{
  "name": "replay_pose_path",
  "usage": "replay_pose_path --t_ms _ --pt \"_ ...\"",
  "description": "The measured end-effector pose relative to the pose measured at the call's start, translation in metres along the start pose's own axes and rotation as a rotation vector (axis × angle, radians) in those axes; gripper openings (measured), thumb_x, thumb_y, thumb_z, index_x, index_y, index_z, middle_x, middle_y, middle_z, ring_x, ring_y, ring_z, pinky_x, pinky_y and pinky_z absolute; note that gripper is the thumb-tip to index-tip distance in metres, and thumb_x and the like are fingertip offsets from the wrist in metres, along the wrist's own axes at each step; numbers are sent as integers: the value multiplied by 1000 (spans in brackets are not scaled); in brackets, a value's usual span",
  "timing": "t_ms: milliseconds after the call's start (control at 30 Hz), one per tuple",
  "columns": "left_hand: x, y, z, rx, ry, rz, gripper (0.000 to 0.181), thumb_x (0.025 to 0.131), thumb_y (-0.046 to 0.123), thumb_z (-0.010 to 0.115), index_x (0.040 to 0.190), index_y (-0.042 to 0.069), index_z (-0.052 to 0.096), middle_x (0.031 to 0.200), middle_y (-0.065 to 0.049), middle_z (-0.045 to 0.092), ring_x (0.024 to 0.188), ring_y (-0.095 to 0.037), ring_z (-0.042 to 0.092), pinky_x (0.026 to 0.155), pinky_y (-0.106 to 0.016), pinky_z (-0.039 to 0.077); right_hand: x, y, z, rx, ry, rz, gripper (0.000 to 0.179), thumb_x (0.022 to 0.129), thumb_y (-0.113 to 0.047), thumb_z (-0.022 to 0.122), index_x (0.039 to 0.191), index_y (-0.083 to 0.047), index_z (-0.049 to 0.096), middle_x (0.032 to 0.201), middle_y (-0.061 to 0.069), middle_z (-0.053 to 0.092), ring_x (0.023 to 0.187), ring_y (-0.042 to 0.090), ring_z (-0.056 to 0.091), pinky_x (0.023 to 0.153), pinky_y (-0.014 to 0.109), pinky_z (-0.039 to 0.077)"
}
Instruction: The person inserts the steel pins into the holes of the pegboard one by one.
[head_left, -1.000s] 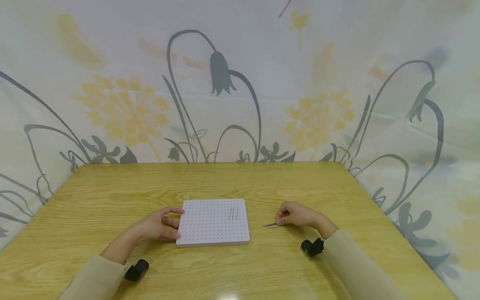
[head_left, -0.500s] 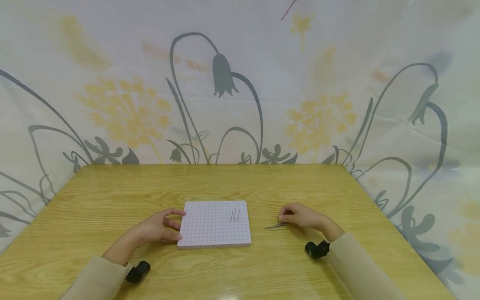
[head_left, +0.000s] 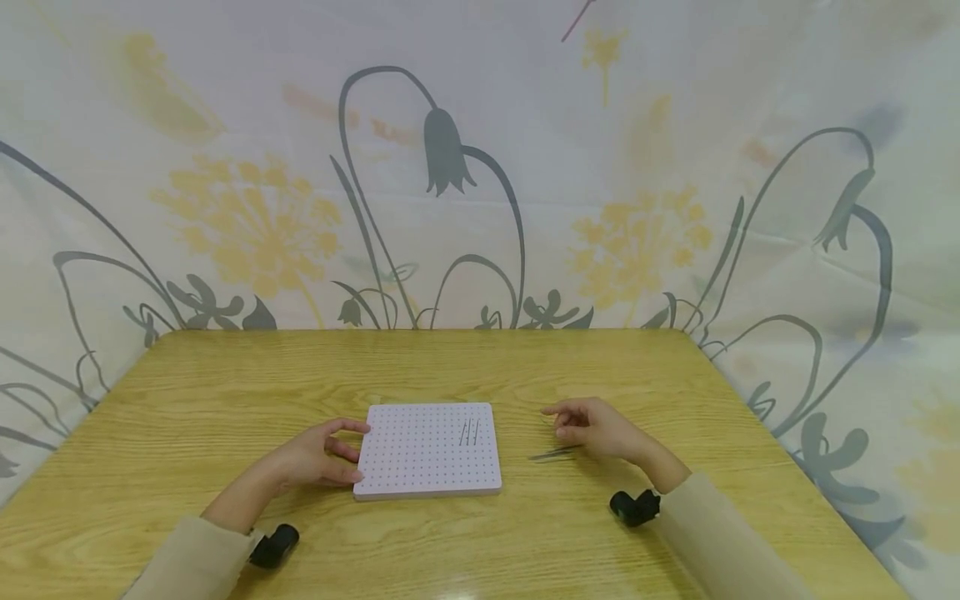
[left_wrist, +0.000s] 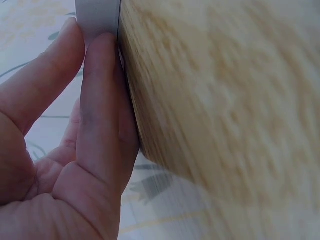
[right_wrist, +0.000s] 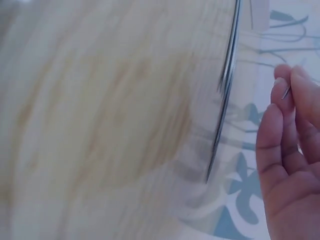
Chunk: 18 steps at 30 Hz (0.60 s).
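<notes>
A white pegboard (head_left: 420, 467) with rows of small holes lies flat on the table; several thin metal pins (head_left: 469, 432) stand in it toward the right. My left hand (head_left: 318, 454) is at the board's left edge, its fairly straight fingers and thumb touching the side, as the left wrist view also shows at the board's edge (left_wrist: 97, 17). To the right of the board, my right hand (head_left: 596, 429) is raised a little. Between its thumb and fingertips it pinches a thin metal pin (right_wrist: 286, 93), mostly hidden. Below that hand, several loose pins (head_left: 553, 454) lie together.
The wooden table (head_left: 420, 550) reaches back to a wall covering (head_left: 525, 100) printed with flowers. Black wrist cameras sit on the left wrist (head_left: 274, 547) and the right wrist (head_left: 635, 507).
My right hand has lifted slightly off the loose pins, a pin now between its fingertips and its index finger reaching leftward. The left hand stays at the board's edge.
</notes>
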<state>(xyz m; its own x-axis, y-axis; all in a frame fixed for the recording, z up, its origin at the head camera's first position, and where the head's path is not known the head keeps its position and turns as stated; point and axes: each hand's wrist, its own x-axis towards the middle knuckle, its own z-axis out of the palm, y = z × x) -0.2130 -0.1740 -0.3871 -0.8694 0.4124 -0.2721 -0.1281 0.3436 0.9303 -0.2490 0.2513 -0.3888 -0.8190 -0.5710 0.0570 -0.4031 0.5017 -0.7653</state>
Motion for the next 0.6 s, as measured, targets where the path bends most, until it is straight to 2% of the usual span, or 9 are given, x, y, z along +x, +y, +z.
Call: replay_pose_path --t_ms 133,333,433,600 --pt "0 0 0 2 4 -3 68 76 -5 73 133 -5 37 101 -19 53 82 -22 59 72 -36 53 4 -3 1 -5 35 -31 26 91 -2 58 114 10 59 95 15 63 83 16 58 71 26 50" --pt "1 -1 0 5 -3 5 68 76 -4 74 133 -6 37 101 -19 53 82 -22 59 72 -37 53 8 -12 5 94 76 -30 18 89 -2 61 102 10 60 90 15 63 81 25 62 71 31 53" --pt "1 -1 0 7 2 5 68 75 -4 74 133 -5 38 101 -19 53 82 -22 59 72 -36 53 12 -13 8 151 74 -28 17 89 -1 60 99 13 58 87 16 63 79 28 64 70 35 54" --pt "1 -1 -1 -2 -11 5 68 76 -5 73 133 -6 37 101 -19 52 81 -22 59 72 -36 53 18 -15 13 219 60 -15 17 91 0 58 99 15 56 87 17 64 79 24 65 70 38 54"
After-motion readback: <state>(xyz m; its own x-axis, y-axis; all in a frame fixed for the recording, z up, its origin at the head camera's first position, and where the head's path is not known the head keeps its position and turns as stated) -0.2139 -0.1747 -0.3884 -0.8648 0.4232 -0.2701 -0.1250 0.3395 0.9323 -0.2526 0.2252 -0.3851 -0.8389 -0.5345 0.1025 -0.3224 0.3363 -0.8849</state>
